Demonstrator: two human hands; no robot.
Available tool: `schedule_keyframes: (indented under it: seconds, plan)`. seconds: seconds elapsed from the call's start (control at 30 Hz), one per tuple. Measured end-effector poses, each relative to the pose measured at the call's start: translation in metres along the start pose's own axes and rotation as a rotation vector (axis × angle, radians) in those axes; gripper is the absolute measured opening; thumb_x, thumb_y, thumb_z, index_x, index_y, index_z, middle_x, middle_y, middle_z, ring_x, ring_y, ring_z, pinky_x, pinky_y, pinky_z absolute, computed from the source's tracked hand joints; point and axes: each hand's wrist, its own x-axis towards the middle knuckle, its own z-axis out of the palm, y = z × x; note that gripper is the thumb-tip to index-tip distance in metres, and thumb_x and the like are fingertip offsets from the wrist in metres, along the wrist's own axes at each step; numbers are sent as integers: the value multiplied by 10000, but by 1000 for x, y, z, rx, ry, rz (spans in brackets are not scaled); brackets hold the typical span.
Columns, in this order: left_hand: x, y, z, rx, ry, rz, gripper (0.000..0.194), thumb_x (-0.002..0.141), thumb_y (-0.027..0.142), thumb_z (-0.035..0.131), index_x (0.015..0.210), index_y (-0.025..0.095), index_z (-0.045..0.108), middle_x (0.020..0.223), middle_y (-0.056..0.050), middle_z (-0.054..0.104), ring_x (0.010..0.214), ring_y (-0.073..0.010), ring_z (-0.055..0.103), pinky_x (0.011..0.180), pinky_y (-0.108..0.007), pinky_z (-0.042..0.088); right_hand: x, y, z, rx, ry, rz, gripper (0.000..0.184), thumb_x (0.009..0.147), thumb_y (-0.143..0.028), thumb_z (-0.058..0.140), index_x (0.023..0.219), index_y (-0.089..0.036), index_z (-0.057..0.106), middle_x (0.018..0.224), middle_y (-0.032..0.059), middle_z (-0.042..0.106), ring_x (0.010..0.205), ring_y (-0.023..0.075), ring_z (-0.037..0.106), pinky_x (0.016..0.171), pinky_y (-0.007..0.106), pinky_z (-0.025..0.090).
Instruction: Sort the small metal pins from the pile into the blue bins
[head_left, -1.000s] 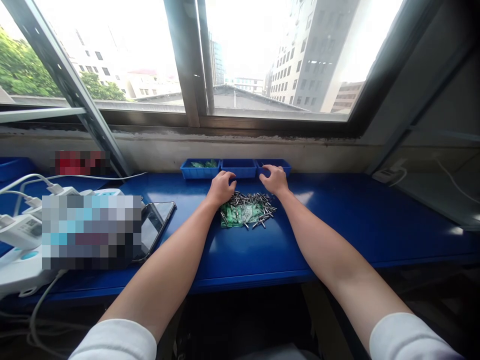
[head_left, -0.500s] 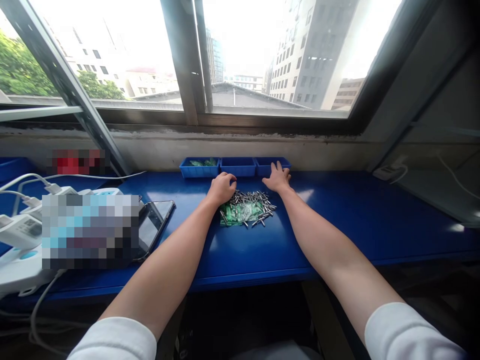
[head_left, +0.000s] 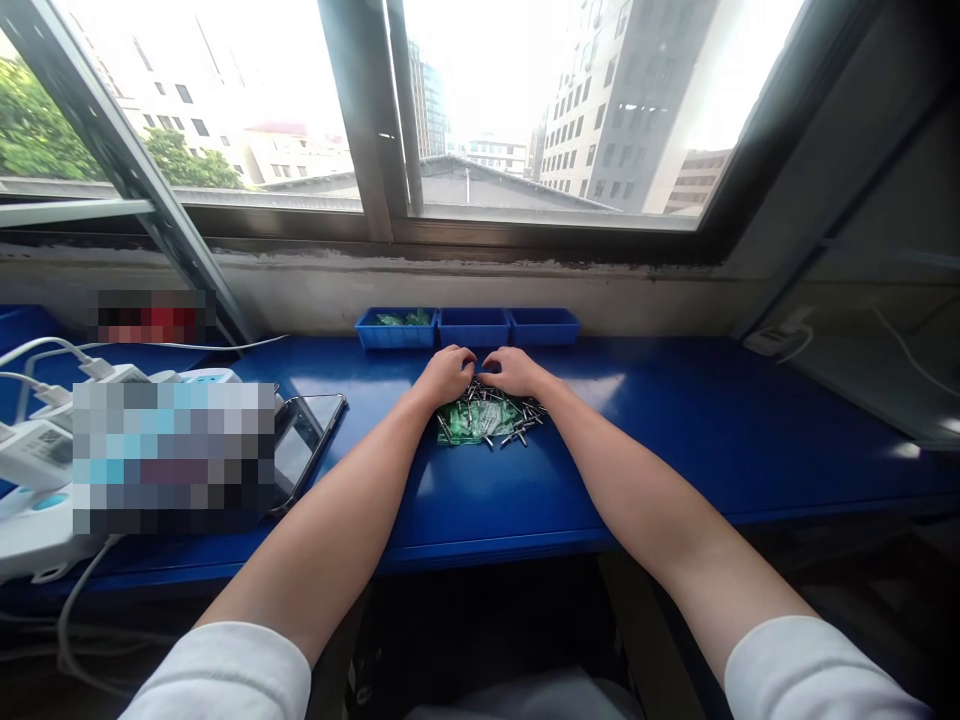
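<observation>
A pile of slim, silvery rivet-like metal pins lies on and around green-printed clear plastic bags on the blue table. My left hand is at the pile's far left edge, its fingers curled inward. Facing it from the right, my right hand has its fingers bent and thumb toward the left one. The two hands' fingertips almost meet above the far side of the pile. Whatever lies between the fingers of either hand is too small or hidden to make out.
Behind the hands stand three joined blue bins: the left bin holds green bags, beside a middle bin and a right bin. At left are a phone, a power strip and white cables. A window is behind.
My right hand has moved left and nearer from the right bin, its spread fingers curling in beside my left hand. My left hand has stayed at the pile.
</observation>
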Motion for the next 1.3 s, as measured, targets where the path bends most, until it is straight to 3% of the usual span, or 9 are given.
schedule_keyframes:
  seconds: [0.2, 0.4, 0.63, 0.93, 1.3]
  plan:
    - [0, 2, 4, -17, -9, 1, 281, 811, 204, 427, 956, 172, 665, 958, -76, 638, 919, -203, 587, 860, -295, 458, -2, -10, 5, 62, -36, -15, 196, 778, -238, 533, 859, -170, 698, 896, 38, 696, 840, 166, 613, 712, 207, 415]
    - [-2, 2, 5, -65, 16, 9, 268, 807, 206, 440, 953, 159, 659, 937, -74, 648, 883, -196, 595, 822, -285, 465, -1, -8, 11, 72, -36, 49, 209, 799, -260, 505, 823, -179, 696, 869, 40, 704, 821, 180, 619, 693, 217, 405]
    - [-3, 5, 4, -114, -24, -2, 260, 803, 185, 441, 959, 170, 649, 928, -53, 661, 867, -185, 602, 807, -277, 467, 0, -7, 14, 38, 10, 32, 200, 784, -229, 482, 803, -167, 671, 867, 55, 682, 802, 174, 594, 696, 221, 388]
    - [-6, 6, 3, -189, 11, -11, 271, 848, 168, 390, 991, 156, 621, 952, -59, 660, 874, -171, 600, 822, -273, 462, 0, -8, 17, 48, 8, 88, 212, 808, -309, 472, 768, -176, 632, 806, 52, 628, 721, 160, 546, 634, 237, 354]
    - [-8, 9, 0, -216, -5, -32, 269, 887, 197, 358, 1003, 164, 598, 957, -69, 641, 875, -167, 594, 798, -278, 468, -2, -10, 15, 75, 26, 43, 169, 815, -276, 482, 754, -178, 606, 774, 48, 599, 715, 162, 518, 601, 253, 326]
